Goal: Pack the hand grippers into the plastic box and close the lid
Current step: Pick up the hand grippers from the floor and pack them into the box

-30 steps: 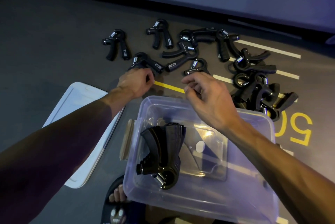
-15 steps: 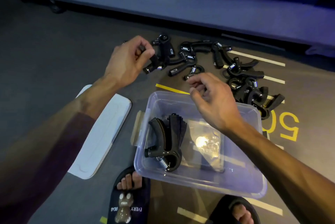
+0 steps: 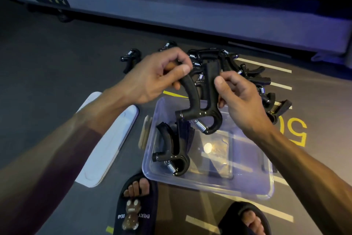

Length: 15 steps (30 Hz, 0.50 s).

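Both hands have risen, now gripping one hand gripper (image 3: 202, 101) above the plastic box (image 3: 209, 183): left hand (image 3: 158, 76) and right hand (image 3: 240, 97) each pinching a handle; loose grippers (image 3: 255, 78) are lying beyond the box's far edge.

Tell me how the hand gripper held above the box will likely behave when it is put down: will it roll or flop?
The gripper looks like rigid moulded plastic, so it probably will not flop. Its forked handles and hooked spring end should keep it from rolling. The one in the box lies flat.
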Each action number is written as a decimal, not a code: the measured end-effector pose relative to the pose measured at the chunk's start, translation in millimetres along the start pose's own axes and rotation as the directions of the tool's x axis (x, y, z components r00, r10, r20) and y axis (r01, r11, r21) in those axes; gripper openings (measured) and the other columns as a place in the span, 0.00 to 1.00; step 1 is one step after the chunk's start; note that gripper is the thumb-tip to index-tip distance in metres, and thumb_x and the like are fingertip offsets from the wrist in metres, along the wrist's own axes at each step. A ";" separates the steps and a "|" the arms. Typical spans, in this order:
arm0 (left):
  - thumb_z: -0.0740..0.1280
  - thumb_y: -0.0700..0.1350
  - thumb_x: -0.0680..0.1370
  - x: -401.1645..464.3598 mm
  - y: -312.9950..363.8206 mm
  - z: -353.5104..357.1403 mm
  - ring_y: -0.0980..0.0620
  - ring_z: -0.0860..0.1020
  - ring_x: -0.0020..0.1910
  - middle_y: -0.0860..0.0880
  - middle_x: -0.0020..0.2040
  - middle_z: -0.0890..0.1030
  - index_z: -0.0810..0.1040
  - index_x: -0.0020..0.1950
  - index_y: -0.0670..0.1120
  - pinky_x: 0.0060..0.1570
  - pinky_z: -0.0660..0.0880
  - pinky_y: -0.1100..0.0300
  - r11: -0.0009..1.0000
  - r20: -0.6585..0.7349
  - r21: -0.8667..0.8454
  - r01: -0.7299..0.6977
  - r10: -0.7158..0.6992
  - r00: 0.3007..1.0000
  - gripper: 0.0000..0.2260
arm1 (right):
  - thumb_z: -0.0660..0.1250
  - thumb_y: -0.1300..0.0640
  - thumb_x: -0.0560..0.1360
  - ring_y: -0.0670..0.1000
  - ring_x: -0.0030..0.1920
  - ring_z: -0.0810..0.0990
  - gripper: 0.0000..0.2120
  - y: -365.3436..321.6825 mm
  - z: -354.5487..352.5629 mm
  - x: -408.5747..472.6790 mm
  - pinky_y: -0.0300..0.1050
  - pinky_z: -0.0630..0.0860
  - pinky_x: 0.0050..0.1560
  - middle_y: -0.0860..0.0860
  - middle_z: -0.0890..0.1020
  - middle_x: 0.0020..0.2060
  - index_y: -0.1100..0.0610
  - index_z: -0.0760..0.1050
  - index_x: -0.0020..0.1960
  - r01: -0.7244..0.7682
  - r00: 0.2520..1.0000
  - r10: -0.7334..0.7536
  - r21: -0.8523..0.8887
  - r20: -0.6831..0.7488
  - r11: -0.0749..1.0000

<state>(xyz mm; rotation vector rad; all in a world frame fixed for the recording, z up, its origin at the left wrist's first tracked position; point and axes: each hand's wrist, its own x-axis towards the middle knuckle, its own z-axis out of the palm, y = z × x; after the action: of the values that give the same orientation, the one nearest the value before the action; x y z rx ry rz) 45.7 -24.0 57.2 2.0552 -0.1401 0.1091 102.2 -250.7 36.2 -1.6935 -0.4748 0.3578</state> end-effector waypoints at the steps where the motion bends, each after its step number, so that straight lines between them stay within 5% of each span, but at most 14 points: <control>1: 0.64 0.45 0.83 -0.6 -3.6 6.0 0.52 0.81 0.36 0.52 0.39 0.81 0.76 0.54 0.43 0.42 0.79 0.58 0.999 0.017 -0.021 0.028 -0.028 0.999 0.06 | 0.64 0.57 0.82 0.48 0.34 0.76 0.09 2.6 -1.7 -0.3 0.43 0.74 0.34 0.54 0.80 0.38 0.64 0.77 0.54 -0.005 1.000 0.005 0.004 0.016 1.000; 3: 0.64 0.47 0.83 -2.2 -10.5 16.9 0.54 0.81 0.36 0.53 0.39 0.82 0.76 0.55 0.44 0.42 0.78 0.59 0.997 0.046 -0.019 0.075 -0.075 0.996 0.07 | 0.65 0.56 0.81 0.51 0.33 0.76 0.11 11.5 -7.4 -1.9 0.46 0.75 0.33 0.59 0.79 0.37 0.65 0.76 0.52 -0.040 0.998 0.041 -0.023 0.048 0.999; 8: 0.63 0.52 0.82 -6.6 -35.0 37.8 0.56 0.75 0.51 0.57 0.52 0.81 0.76 0.62 0.51 0.53 0.72 0.58 0.909 0.005 0.416 0.008 -0.011 1.000 0.11 | 0.65 0.52 0.80 0.47 0.35 0.82 0.12 49.4 -23.9 -19.4 0.46 0.80 0.36 0.58 0.83 0.40 0.61 0.73 0.52 -0.155 0.950 0.225 -0.299 0.215 0.942; 12: 0.62 0.52 0.81 -15.2 -51.5 53.2 0.51 0.71 0.59 0.56 0.60 0.77 0.76 0.64 0.53 0.61 0.70 0.48 0.866 0.005 0.499 -0.003 0.000 1.000 0.13 | 0.62 0.50 0.82 0.57 0.47 0.82 0.10 85.6 -32.9 -33.1 0.57 0.79 0.49 0.55 0.82 0.45 0.58 0.73 0.53 -0.216 0.871 0.442 -0.641 0.214 0.736; 15: 0.63 0.53 0.82 -23.4 -61.0 64.4 0.51 0.69 0.64 0.56 0.64 0.74 0.76 0.65 0.54 0.61 0.69 0.48 0.828 0.017 0.560 -0.022 0.015 1.000 0.13 | 0.60 0.50 0.83 0.61 0.48 0.81 0.11 104.8 -32.3 -35.4 0.52 0.77 0.49 0.59 0.81 0.47 0.59 0.70 0.53 -0.307 0.798 0.591 -0.765 0.119 0.567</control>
<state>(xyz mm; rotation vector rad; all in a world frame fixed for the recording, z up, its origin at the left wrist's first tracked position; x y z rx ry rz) 32.5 -51.2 -29.5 2.6480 -0.1466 0.1649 98.8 -310.3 -62.3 -2.5608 -0.4613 0.9985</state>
